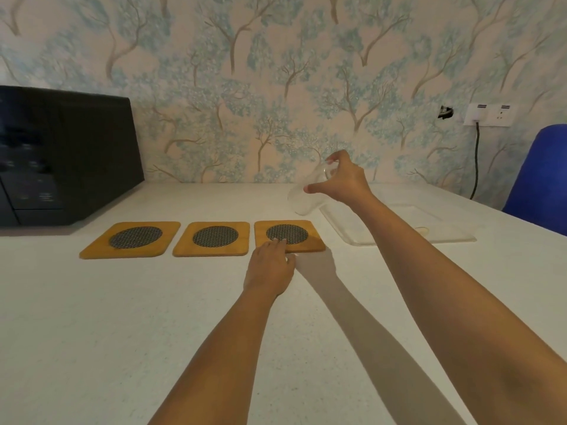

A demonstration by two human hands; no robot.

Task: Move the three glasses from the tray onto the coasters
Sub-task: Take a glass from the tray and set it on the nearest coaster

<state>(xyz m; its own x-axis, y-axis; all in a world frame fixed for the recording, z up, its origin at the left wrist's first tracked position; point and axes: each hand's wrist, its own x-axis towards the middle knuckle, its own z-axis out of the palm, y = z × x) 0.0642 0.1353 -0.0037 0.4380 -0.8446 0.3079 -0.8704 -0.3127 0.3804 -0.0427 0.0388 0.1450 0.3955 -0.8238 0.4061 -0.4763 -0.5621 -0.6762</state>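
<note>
- Your right hand [340, 179] holds a clear glass [303, 194] near its rim, thumb and fingers closed around it, lifted off the table [122, 332] and tilted.
- The glass hangs at about 12 o'clock from the right coaster [290, 236], above the gap between that coaster and the tray [399, 223].
- Your left hand [270, 268] lies flat at 6 o'clock of the right coaster, fingers loosely together, fingertips [280, 240] pressing its near edge and holding nothing.
- Three wooden coasters with dark mesh circles sit in a row: the left coaster [132, 239], the middle coaster [213, 239] and the right one, all bare.
- The clear tray sits at 3 o'clock of the right coaster; you cannot tell whether other glasses stand on it.
- A black appliance [61, 154] stands at 10 o'clock and a blue chair [543, 179] at 3 o'clock.
</note>
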